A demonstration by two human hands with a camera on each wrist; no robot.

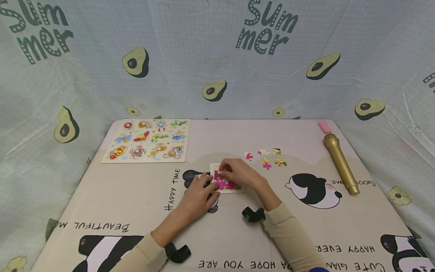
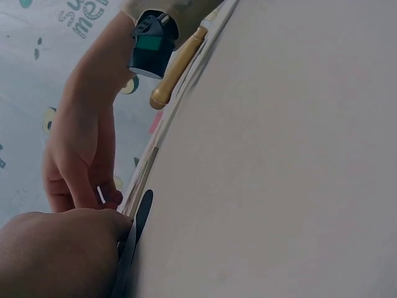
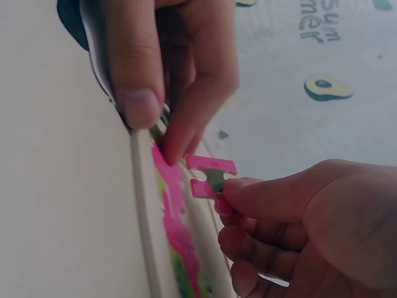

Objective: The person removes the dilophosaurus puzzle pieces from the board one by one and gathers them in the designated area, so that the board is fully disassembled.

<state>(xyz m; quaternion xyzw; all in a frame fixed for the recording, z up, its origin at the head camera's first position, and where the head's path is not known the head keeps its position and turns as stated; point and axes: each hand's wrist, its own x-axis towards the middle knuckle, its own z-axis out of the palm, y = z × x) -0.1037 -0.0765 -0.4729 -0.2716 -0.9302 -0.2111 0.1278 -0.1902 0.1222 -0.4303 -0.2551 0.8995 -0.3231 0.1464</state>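
Note:
A small jigsaw board [image 1: 225, 185] with a pale frame and pink and green pieces lies mid-table. My left hand [image 1: 198, 194] rests at its left side; in the right wrist view its index fingertip touches the pink picture and its thumb is by the frame's edge. Over the board's upper right, my right hand [image 1: 242, 173] pinches a jigsaw piece [image 3: 200, 188] between thumb and index finger. That piece is pink with a dark green patch and is held just above the board, tilted. Several loose jigsaw pieces [image 1: 266, 165] lie to the board's right.
An insect picture board [image 1: 146, 140] lies at the back left. A gold cylinder [image 1: 341, 164] and a pink block [image 1: 324, 127] are at the right. Black wrist devices [image 1: 253, 214] sit on both wrists. A patterned curtain [image 1: 210, 56] stands behind the table.

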